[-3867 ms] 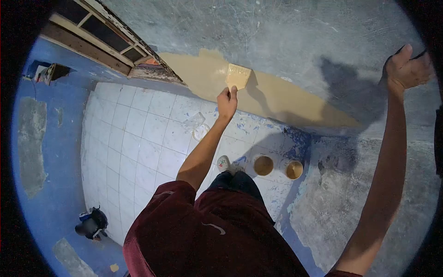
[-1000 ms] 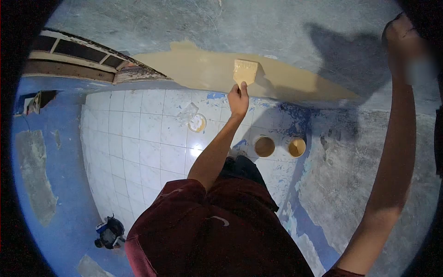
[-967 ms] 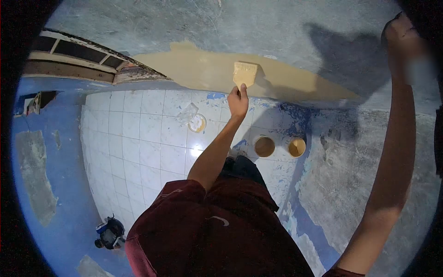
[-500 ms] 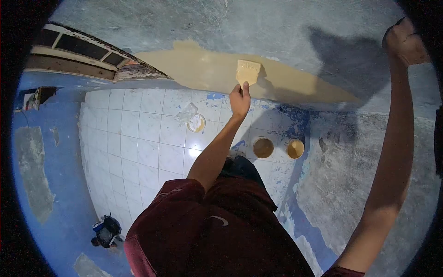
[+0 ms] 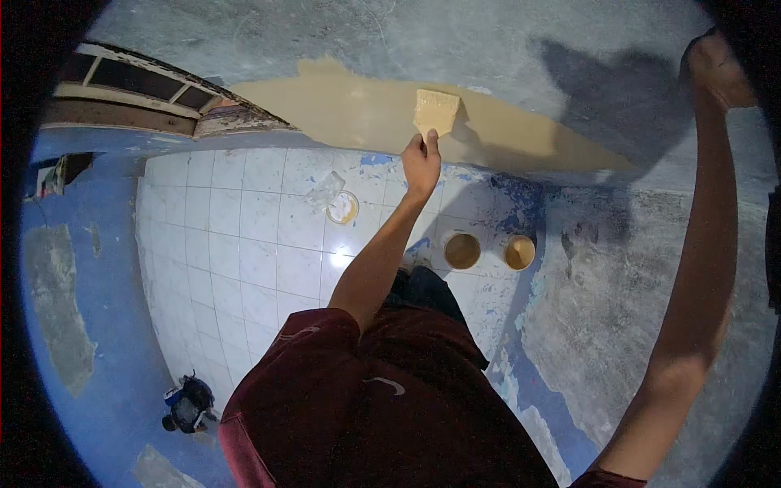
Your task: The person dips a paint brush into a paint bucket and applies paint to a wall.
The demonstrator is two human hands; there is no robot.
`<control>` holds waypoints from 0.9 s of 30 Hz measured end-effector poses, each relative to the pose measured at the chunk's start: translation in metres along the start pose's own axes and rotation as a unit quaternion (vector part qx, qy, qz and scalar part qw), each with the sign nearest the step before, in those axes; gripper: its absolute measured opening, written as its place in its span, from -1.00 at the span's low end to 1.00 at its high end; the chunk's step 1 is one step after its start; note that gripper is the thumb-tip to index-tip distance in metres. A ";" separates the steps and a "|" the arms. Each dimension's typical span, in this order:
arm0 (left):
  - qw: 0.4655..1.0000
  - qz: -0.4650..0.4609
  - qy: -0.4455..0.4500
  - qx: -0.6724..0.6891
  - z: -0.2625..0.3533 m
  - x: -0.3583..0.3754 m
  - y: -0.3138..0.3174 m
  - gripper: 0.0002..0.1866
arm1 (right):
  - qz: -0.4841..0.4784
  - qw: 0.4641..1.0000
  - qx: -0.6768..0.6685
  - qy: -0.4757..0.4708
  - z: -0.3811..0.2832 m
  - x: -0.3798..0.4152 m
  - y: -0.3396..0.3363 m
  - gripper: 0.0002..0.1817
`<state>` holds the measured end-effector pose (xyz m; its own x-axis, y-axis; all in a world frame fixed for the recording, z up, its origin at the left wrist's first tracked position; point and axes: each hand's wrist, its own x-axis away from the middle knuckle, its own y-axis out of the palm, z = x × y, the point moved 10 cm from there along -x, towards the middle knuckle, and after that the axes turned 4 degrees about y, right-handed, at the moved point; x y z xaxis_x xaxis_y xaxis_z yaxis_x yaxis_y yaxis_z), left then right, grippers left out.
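Note:
My left hand [image 5: 422, 167] is closed around the handle of a wide, flat paintbrush [image 5: 436, 110]. Its broad head is coated in creamy yellow and lies against the grey wall [image 5: 480, 49], over a long beige painted patch [image 5: 350, 114]. My right hand [image 5: 720, 73] is raised at the far upper right, by the wall. Its fingers are bent away and partly lost in the dark edge, so what they hold, if anything, does not show.
Two tubs, a larger one [image 5: 462, 251] and a smaller one with yellowish contents [image 5: 519, 253], stand on the tiled floor [image 5: 260, 220]. A smeared lid [image 5: 342, 207] lies beside crumpled clear plastic [image 5: 327, 189]. A louvred wooden frame [image 5: 154, 89] is upper left; a dark bundle [image 5: 189, 404] lower left.
The view has shifted slightly, so wall, tubs and lid appear a little higher. My left hand still holds the paintbrush at nearly the same spot on the beige patch.

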<state>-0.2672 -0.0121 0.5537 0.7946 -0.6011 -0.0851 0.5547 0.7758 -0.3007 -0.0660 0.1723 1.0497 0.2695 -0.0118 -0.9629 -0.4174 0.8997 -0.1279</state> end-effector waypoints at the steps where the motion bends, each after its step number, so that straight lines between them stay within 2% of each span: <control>1: 1.000 -0.001 -0.001 0.000 -0.004 0.003 -0.001 -0.51 | 0.042 0.995 -0.088 0.027 -0.003 0.000 -0.014 -0.22; 5: 0.999 -0.013 -0.032 0.001 -0.014 0.015 -0.007 -0.52 | 0.049 0.995 -0.085 0.019 -0.003 0.001 -0.012 -0.23; 7: 0.999 -0.008 -0.030 0.017 -0.012 0.011 -0.008 -0.52 | 0.159 0.985 -0.068 0.006 -0.007 0.006 -0.028 -0.48; 11: 0.996 0.015 -0.022 0.083 -0.023 -0.008 -0.011 -0.50 | 0.164 0.985 -0.055 0.007 -0.008 0.006 -0.030 -0.48; 17: 0.999 0.015 -0.034 0.034 -0.050 -0.016 -0.023 -0.49 | 0.156 0.986 -0.058 0.002 -0.006 0.005 -0.029 -0.46; 19: 0.999 -0.006 -0.040 -0.014 -0.057 -0.010 -0.026 -0.48 | 0.043 0.995 -0.092 0.018 -0.003 0.000 -0.015 -0.23; 26: 0.999 0.003 -0.018 0.029 -0.031 -0.025 -0.034 -0.45 | 0.020 0.997 -0.057 0.041 0.000 0.001 -0.016 -0.22; 27: 0.999 0.007 -0.019 0.031 -0.029 -0.027 -0.035 -0.45 | 0.018 0.995 -0.096 -0.020 -0.010 0.001 -0.025 -0.22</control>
<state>-0.3153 -0.0291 0.5386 0.8102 -0.5838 -0.0530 0.5570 0.7949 -0.2406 -0.0641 0.1450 1.0500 0.2828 0.0400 -0.9583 -0.5855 0.7986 -0.1394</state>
